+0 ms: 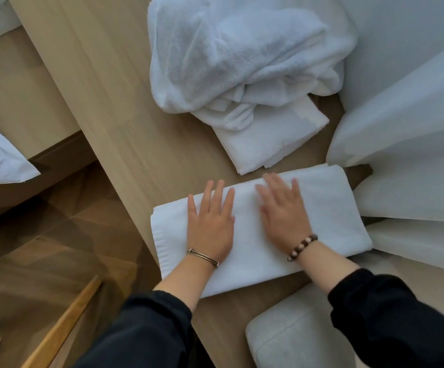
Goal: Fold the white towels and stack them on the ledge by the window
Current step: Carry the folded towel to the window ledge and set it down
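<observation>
A folded white towel point(329, 203) is laid on the wooden ledge point(125, 123), at the near side, with its right end close to the curtain point(406, 128). It is pressed down by both hands. The left hand point(211, 224) is laid flat on the left half of it, with the fingers straight and a little spread. The right hand point(284, 216) is laid flat on the middle part, also with straight fingers. Nothing is pinched or gripped by either hand.

The step in hand is judged to be the flattening of this towel after its fold. Whether one more fold is wanted cannot be told.

Just beyond it, a second folded towel point(268, 144) is seen, almost touching the first. Its far end is covered by a heap of unfolded towels point(242, 54), which is spread over the far part of the ledge.

For the next move, two things are probably called for. The pressed towel should be lifted with both hands from its ends, so that the layers are not opened, and set on the second folded towel with the edges matched. For this, the heap must first be pushed a little farther away. After that, another towel can be pulled from the heap.
</observation>
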